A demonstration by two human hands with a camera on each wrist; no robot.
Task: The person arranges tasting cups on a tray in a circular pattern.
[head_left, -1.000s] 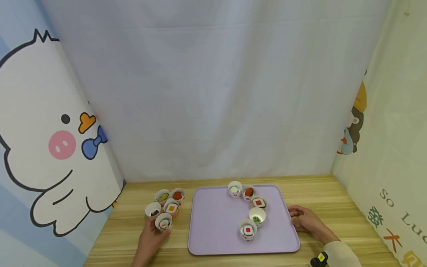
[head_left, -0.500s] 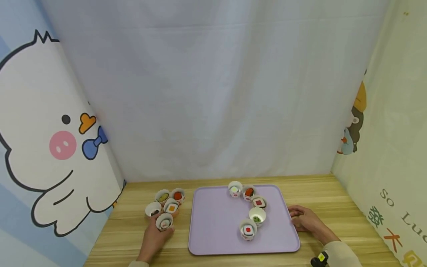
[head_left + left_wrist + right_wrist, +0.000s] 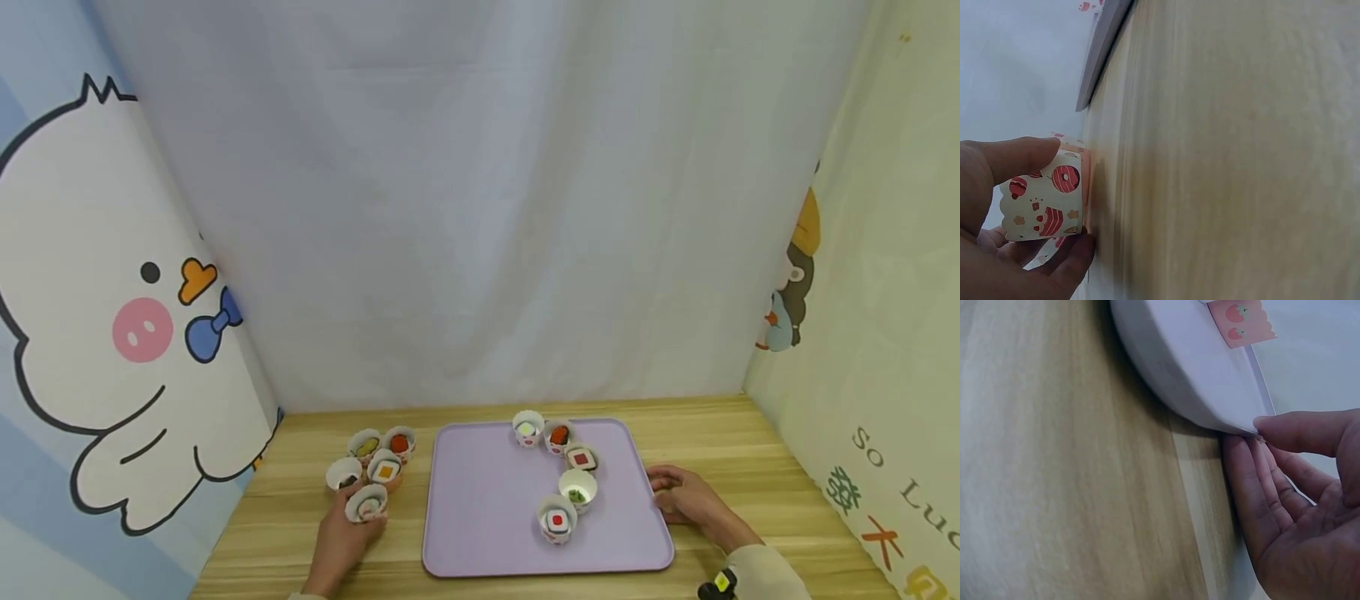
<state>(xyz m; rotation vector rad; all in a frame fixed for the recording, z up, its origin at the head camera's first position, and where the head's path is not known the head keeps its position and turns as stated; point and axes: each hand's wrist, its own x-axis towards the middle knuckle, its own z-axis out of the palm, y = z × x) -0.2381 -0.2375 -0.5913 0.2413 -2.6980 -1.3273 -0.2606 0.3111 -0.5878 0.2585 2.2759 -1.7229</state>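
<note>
The left hand [image 3: 342,537] pinches a paper cup [image 3: 1047,203] (doughnut-printed), the right hand [image 3: 693,502] grips a lilac tray [image 3: 480,517] by its edge

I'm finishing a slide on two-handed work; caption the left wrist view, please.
A left hand grips a scallop-edged, dessert-print cup at a wood-grain tabletop, a tray edge beyond.

Pinching a paper cup [image 3: 1047,197] with the left hand [image 3: 997,269], pressing thumb to one side and curled fingers to the other! Showing doughnut and cake prints on the pale wall, pointing a scalloped rim away from the wood-grain tabletop [image 3: 1229,156]. Catching a pinkish sliver of another cup [image 3: 1086,169] just behind, then, up top, a greyish tray [image 3: 1105,53] edge.
</note>
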